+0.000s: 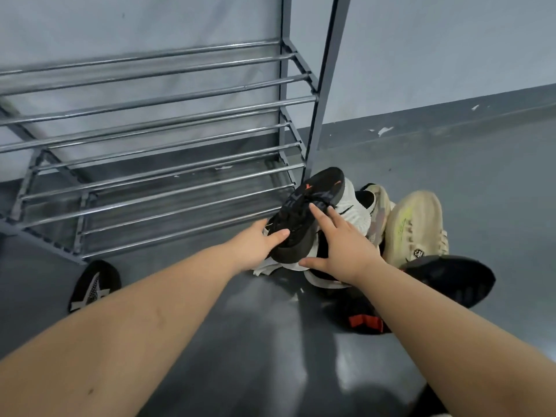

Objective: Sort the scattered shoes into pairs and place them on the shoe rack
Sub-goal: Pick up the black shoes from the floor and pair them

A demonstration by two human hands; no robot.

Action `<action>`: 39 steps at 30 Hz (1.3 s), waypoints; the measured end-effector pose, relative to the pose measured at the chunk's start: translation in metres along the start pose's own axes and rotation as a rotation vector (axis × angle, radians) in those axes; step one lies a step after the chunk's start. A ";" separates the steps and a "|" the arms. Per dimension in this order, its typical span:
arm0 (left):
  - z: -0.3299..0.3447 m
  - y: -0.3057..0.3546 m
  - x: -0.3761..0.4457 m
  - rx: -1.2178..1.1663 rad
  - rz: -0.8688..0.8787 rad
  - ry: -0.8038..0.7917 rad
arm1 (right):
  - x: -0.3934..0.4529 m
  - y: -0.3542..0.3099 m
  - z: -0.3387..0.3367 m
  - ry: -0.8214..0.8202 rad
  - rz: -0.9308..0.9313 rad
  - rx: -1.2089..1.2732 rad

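Observation:
A black sneaker with orange marks (313,203) lies tilted on top of a heap of shoes by the rack's right leg. My left hand (255,245) grips its heel end, thumb on top. My right hand (340,245) reaches over the heap with fingers spread and straight, fingertips touching the black sneaker's laces. Under it lies a white knit shoe (355,209). A beige sneaker (412,227) stands to the right, another beige one (377,206) behind. A black shoe (451,281) with a red tab (365,323) lies at the front right. The metal shoe rack (150,139) holds nothing.
A lone black shoe with a white pattern (93,284) lies on the grey floor at the rack's front left corner. The grey wall runs behind the rack. Open floor (255,341) lies between my arms.

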State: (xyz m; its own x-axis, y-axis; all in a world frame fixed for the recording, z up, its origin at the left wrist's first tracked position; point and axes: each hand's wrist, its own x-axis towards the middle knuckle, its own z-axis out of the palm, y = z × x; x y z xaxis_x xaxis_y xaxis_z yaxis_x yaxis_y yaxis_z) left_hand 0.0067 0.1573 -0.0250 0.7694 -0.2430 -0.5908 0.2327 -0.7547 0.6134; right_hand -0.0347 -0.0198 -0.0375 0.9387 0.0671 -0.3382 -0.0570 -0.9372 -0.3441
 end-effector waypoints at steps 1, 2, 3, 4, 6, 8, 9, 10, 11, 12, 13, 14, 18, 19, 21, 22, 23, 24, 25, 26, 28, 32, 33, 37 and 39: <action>0.001 0.003 0.002 -0.022 0.011 -0.004 | 0.003 0.000 0.001 -0.003 0.009 0.012; 0.002 0.007 0.003 -0.048 0.025 -0.007 | 0.005 0.000 0.002 -0.003 0.015 0.010; 0.003 0.011 0.003 -0.077 0.034 -0.009 | 0.007 -0.001 0.003 0.003 0.016 -0.006; 0.004 0.013 0.005 -0.114 0.035 -0.010 | 0.008 0.000 0.004 0.012 0.016 -0.028; 0.007 0.013 0.012 -0.181 0.014 -0.011 | 0.011 0.000 0.006 0.027 0.017 -0.056; 0.008 0.010 0.021 -0.215 -0.018 0.000 | 0.012 0.000 0.007 0.038 0.008 -0.039; 0.008 0.009 0.025 -0.219 -0.040 0.006 | 0.013 0.001 0.006 0.043 -0.003 -0.016; 0.007 0.007 0.027 -0.222 -0.062 0.015 | 0.013 0.001 0.005 0.047 -0.013 0.013; 0.007 0.006 0.029 -0.226 -0.086 0.022 | 0.013 0.002 0.004 0.050 -0.018 0.050; 0.006 0.004 0.031 -0.236 -0.106 0.025 | 0.012 0.003 0.002 0.052 -0.020 0.097; 0.005 0.002 0.032 -0.254 -0.114 0.025 | 0.012 0.004 0.001 0.046 -0.014 0.149; 0.004 0.000 0.032 -0.275 -0.121 0.019 | 0.011 0.004 0.000 0.039 -0.006 0.202; 0.000 -0.006 0.022 -0.452 -0.161 -0.082 | 0.002 0.001 0.000 0.023 0.001 0.346; -0.001 -0.008 0.016 -0.519 -0.173 -0.108 | -0.002 -0.002 0.001 0.019 -0.009 0.365; -0.004 -0.014 0.003 -0.617 -0.178 -0.132 | -0.011 -0.008 0.003 0.013 -0.034 0.401; -0.006 -0.018 -0.005 -0.649 -0.168 -0.138 | -0.016 -0.012 0.004 0.010 -0.046 0.423; -0.008 -0.020 -0.012 -0.675 -0.154 -0.146 | -0.020 -0.015 0.006 0.001 -0.051 0.454; -0.010 -0.023 -0.020 -0.703 -0.138 -0.144 | -0.025 -0.020 0.007 -0.008 -0.057 0.502; -0.011 -0.025 -0.030 -0.738 -0.122 -0.137 | -0.030 -0.026 0.008 -0.019 -0.057 0.572; -0.012 -0.028 -0.040 -0.776 -0.111 -0.123 | -0.036 -0.034 0.009 -0.029 -0.053 0.656; -0.013 -0.036 -0.060 -0.823 -0.096 -0.093 | -0.046 -0.048 0.013 -0.053 -0.043 0.807; -0.023 -0.058 -0.102 -0.828 -0.065 -0.040 | -0.064 -0.080 0.022 -0.121 -0.073 0.962; -0.029 -0.060 -0.111 -0.801 -0.052 -0.028 | -0.067 -0.088 0.025 -0.135 -0.080 0.983; -0.069 -0.069 -0.143 -0.575 -0.010 0.049 | -0.072 -0.126 0.035 -0.149 -0.128 1.065; -0.094 -0.070 -0.155 -0.518 -0.004 0.065 | -0.069 -0.146 0.035 -0.141 -0.154 1.121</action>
State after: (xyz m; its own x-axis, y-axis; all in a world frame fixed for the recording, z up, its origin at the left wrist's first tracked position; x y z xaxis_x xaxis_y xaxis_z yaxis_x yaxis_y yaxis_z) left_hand -0.0727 0.3051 0.0726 0.7995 -0.1900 -0.5698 0.4865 -0.3513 0.7999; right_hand -0.1033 0.1247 0.0052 0.9194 0.2595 -0.2955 -0.2827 -0.0865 -0.9553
